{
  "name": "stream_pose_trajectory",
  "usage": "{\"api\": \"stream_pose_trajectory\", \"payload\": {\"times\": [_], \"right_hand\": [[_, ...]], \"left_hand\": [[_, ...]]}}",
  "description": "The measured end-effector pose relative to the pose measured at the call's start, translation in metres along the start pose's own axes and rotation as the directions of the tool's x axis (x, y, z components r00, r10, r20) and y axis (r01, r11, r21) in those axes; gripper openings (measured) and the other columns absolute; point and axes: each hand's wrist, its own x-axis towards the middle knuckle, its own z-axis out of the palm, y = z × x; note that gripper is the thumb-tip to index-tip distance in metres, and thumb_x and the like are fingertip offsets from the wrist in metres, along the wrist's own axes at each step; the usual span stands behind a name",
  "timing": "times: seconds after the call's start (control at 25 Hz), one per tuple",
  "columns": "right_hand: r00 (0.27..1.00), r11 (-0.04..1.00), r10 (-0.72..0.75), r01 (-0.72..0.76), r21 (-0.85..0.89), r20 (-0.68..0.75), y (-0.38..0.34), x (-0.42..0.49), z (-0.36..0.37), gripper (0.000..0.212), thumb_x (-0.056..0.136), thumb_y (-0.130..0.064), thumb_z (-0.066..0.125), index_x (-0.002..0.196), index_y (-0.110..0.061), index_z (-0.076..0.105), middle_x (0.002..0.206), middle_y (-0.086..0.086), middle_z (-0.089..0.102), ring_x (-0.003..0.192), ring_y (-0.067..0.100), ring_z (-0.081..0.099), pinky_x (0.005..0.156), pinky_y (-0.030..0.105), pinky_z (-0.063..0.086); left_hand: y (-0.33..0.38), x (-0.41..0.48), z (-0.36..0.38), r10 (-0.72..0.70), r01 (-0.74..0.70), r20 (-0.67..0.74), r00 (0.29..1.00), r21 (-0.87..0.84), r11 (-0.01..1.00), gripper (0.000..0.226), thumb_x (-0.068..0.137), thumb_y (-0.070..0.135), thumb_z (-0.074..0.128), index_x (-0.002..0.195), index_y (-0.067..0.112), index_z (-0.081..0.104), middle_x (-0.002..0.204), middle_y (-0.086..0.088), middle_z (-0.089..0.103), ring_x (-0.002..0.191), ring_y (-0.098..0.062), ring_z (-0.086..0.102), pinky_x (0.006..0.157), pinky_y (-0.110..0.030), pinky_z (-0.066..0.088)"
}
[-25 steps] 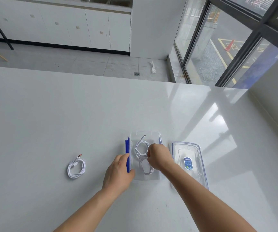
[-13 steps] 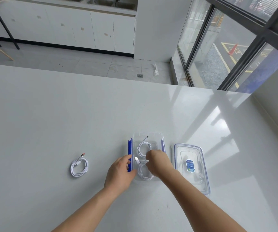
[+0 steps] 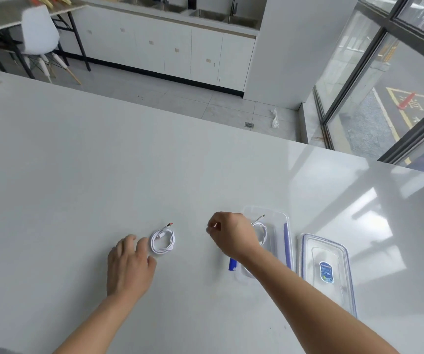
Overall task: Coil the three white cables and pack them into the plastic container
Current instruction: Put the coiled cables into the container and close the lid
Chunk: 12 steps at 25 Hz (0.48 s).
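cable coil [image 3: 162, 240] | plug points far-right | container [image 3: 278, 226] | long axis near-far

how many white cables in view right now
2 visible. One coiled white cable lies on the white table by the left hand; another white cable sits in the clear plastic container, partly behind the right hand. A third may be hidden under that arm.

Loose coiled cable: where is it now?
Head view, left of centre: the coiled white cable lies on the table, right beside the left hand and left of the plastic container.
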Motion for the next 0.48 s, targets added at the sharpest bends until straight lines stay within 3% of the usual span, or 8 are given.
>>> {"api": "stream_pose_trajectory", "payload": {"times": [0.08, 0.2, 0.32, 0.48], "right_hand": [[0.996, 1.000, -0.015, 0.014, 0.005, 0.088, -0.018, 0.017, 0.029, 0.018, 0.091, -0.027, 0.059, 0.098, -0.017, 0.072, 0.095, 0.002, 0.076, 0.089, 0.023, 0.067, 0.065, 0.027, 0.044], [0.986, 0.999, 0.049, -0.050, 0.002, 0.160, -0.031, 0.037, 0.063, 0.024, 0.091, -0.031, 0.061, 0.105, -0.014, 0.070, 0.101, 0.007, 0.075, 0.096, 0.029, 0.067, 0.072, 0.030, 0.048], [0.977, 0.992, 0.125, -0.124, -0.020, 0.172, -0.036, 0.050, 0.086, 0.034, 0.093, -0.040, 0.060, 0.111, -0.011, 0.066, 0.103, 0.008, 0.072, 0.096, 0.031, 0.067, 0.079, 0.034, 0.053], [0.960, 0.979, 0.202, -0.198, -0.041, 0.195, -0.040, 0.062, 0.101, 0.044, 0.087, -0.051, 0.063, 0.104, -0.011, 0.064, 0.098, 0.006, 0.069, 0.092, 0.029, 0.066, 0.074, 0.035, 0.053]], "left_hand": [[-0.017, 0.020, 0.007, -0.066, 0.065, 0.039, 0.997, 0.037, 0.997, 0.043, 0.076, 0.017, 0.073, 0.118, 0.009, 0.065, 0.128, -0.022, 0.059, 0.122, -0.043, 0.054, 0.097, -0.064, 0.044], [-0.021, 0.044, 0.011, -0.127, 0.126, 0.125, 0.984, 0.017, 0.992, 0.048, 0.095, 0.034, 0.050, 0.143, 0.026, 0.046, 0.156, -0.014, 0.036, 0.147, -0.037, 0.025, 0.113, -0.065, 0.021], [-0.025, 0.046, 0.029, -0.154, 0.154, 0.139, 0.978, 0.010, 0.988, 0.050, 0.100, 0.048, 0.032, 0.150, 0.039, 0.031, 0.165, -0.010, 0.019, 0.153, -0.034, 0.008, 0.117, -0.065, 0.006], [-0.024, 0.042, 0.039, -0.154, 0.154, 0.065, 0.986, 0.006, 0.988, 0.051, 0.098, 0.050, 0.029, 0.148, 0.039, 0.036, 0.163, -0.011, 0.027, 0.152, -0.036, 0.015, 0.117, -0.065, 0.006]]}}
